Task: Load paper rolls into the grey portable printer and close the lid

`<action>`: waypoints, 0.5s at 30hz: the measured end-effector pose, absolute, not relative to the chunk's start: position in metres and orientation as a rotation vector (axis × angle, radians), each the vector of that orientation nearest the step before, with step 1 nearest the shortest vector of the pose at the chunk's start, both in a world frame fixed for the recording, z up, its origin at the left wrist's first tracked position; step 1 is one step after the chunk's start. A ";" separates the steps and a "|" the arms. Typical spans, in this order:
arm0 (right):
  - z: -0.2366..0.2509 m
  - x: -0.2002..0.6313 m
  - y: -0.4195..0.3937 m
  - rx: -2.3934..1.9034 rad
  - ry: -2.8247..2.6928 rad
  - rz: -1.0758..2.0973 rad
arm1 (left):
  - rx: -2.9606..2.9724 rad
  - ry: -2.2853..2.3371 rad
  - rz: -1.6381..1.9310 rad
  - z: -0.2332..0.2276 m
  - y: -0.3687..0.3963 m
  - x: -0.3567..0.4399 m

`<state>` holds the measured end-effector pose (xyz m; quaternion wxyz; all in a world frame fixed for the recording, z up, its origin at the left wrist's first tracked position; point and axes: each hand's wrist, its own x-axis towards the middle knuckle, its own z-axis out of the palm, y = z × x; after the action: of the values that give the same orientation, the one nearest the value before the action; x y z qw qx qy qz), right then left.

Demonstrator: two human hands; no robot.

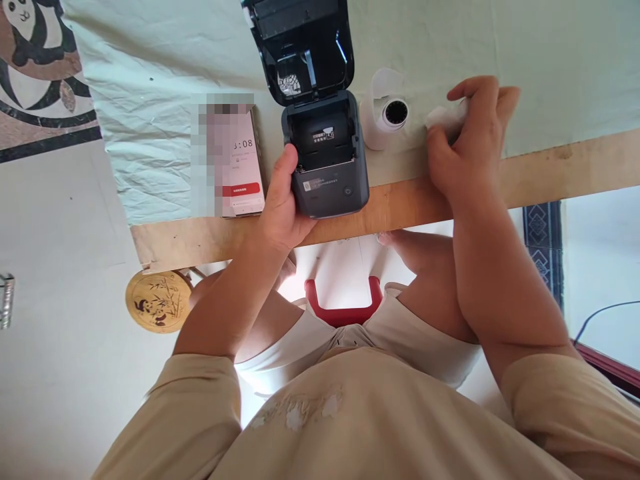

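My left hand (285, 207) is closed round the lower left side of a dark label printer (330, 180), thumb on its upper edge. The printer's lid (310, 57) stands raised, and its paper bay (323, 137) shows no roll inside. To the right of the printer stands a white label roll (393, 123) with a black core, a loose strip of its paper curling up behind. Further right, my right hand (473, 140) grips a white paper roll (445, 120), which the fingers mostly hide.
A phone (247, 163) with a lit screen lies left of the printer. Pale green cloth (165, 53) covers the table above its bare wooden front edge (410, 207). Below are my legs, a red stool (345, 313) and a round wooden panda-patterned disc (159, 301).
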<state>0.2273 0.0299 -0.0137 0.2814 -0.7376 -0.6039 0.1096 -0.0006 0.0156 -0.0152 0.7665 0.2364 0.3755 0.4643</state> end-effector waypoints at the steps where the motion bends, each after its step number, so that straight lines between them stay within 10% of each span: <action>1: -0.014 0.228 0.030 -1.943 -1.603 0.294 | 0.517 0.831 1.009 -0.016 0.016 -0.001; 15: 0.003 0.229 0.049 -1.414 -0.652 0.928 | 0.439 0.756 1.021 -0.016 0.015 0.001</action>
<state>0.2289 0.0490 0.0029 0.6166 -0.6142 -0.2830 0.4030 0.0007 0.0155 -0.0162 0.7825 0.2035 0.3502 0.4729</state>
